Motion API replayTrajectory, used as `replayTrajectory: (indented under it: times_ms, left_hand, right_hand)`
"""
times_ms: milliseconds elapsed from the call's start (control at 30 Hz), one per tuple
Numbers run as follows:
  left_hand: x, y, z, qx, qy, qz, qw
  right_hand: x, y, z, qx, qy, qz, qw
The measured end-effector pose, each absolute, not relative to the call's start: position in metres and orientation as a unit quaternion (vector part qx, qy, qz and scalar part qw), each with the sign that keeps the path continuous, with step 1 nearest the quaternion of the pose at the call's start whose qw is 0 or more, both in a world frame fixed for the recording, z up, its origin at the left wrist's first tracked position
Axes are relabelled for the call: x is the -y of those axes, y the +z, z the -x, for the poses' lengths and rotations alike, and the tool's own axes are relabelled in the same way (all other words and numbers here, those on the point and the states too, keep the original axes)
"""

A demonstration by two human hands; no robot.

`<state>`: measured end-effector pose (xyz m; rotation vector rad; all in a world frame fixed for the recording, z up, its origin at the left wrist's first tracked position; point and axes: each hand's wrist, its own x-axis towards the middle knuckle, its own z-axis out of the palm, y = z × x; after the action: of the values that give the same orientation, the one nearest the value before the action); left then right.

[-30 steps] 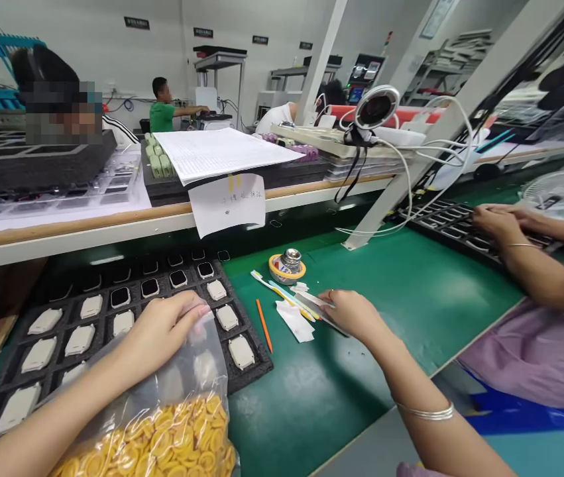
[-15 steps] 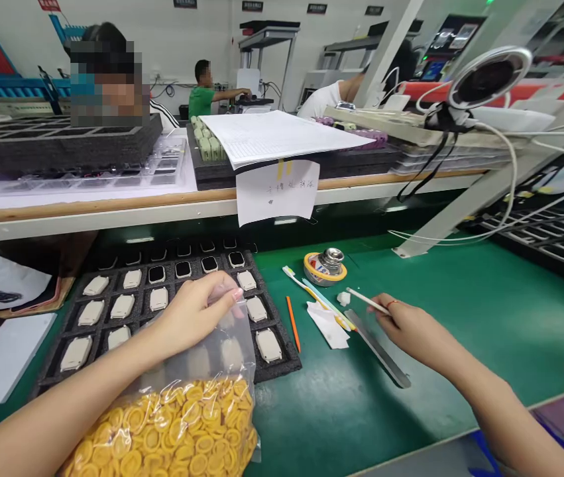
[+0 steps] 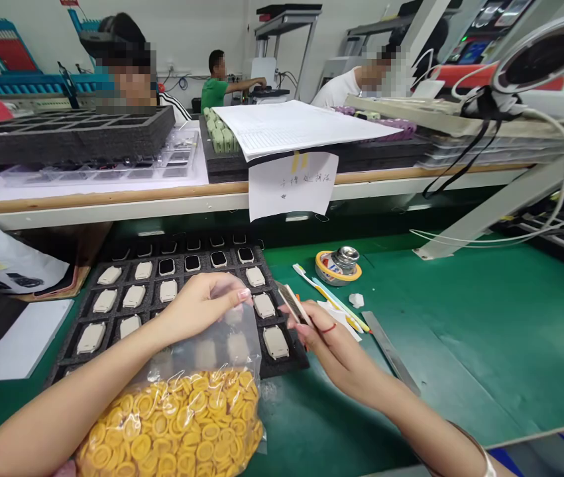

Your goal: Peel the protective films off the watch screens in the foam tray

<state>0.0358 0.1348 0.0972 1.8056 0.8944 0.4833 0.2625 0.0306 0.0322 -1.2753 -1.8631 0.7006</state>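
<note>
My left hand (image 3: pixel 212 299) is closed on the upper edge of a clear plastic bag, its thumb and fingers pinching the film. Yellow rolled finger cots (image 3: pixel 177 421) fill the bag's lower part. To the right of the bag's top, my right hand (image 3: pixel 322 334) grips a slim, pale-edged utility knife (image 3: pixel 295 306), with its thin grey tip pointing up and left. Behind the bag, a black foam tray (image 3: pixel 256 344) holds several beige watch cases (image 3: pixel 276 342) and dark-faced watches (image 3: pixel 192 264). An orange stick is mostly hidden behind my right hand.
A yellow tape roll (image 3: pixel 326 273) with a metal piece on it, a toothbrush (image 3: pixel 306 273), a crumpled white lump (image 3: pixel 356 300) and a steel ruler (image 3: pixel 391 351) lie on the green mat. A white shelf (image 3: pixel 162 215) crosses above. Several people sit beyond it.
My right hand has moved left with the utility knife, from beside the white lump to near the bag's top. The left hand keeps its hold on the bag. The view has shifted slightly.
</note>
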Motion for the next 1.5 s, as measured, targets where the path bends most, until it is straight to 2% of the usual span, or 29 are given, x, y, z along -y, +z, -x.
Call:
replayTrajectory:
  times_ms: [200, 300, 433, 600, 900, 1167, 1367, 1433, 1500]
  left_hand:
    - [-0.137, 0.094, -0.033, -0.363, 0.218, -0.754, 0.502]
    - [-0.138, 0.092, -0.031, -0.347, 0.22, -0.774, 0.482]
    - [-0.138, 0.092, -0.03, -0.334, 0.222, -0.794, 0.457]
    - [-0.136, 0.093, -0.029, -0.329, 0.223, -0.827, 0.397]
    - [-0.132, 0.089, -0.028, -0.32, 0.251, -0.852, 0.328]
    - [-0.123, 0.093, -0.032, -0.308, 0.281, -0.879, 0.231]
    - [-0.123, 0.096, -0.022, -0.348, 0.321, -0.841, 0.26]
    - [-0.123, 0.096, -0.02, -0.349, 0.33, -0.831, 0.282]
    - [-0.123, 0.096, -0.019, -0.347, 0.325, -0.822, 0.314]
  right_hand:
    - [-0.054, 0.027, -0.267, 0.848, -0.015, 0.395, 0.354]
    - [-0.067, 0.02, -0.275, 0.836, -0.093, 0.397, 0.367]
    - [-0.08, 0.017, -0.278, 0.835, -0.137, 0.386, 0.366]
    - [-0.084, 0.026, -0.269, 0.845, -0.176, 0.385, 0.326]
    - [-0.061, 0.056, -0.276, 0.839, -0.251, 0.414, 0.249]
    - [-0.035, 0.086, -0.236, 0.829, -0.284, 0.439, 0.199]
    - [-0.037, 0.085, -0.264, 0.786, -0.313, 0.517, 0.131]
    - [-0.037, 0.083, -0.28, 0.771, -0.304, 0.541, 0.145]
    - [-0.035, 0.081, -0.291, 0.77, -0.249, 0.553, 0.198]
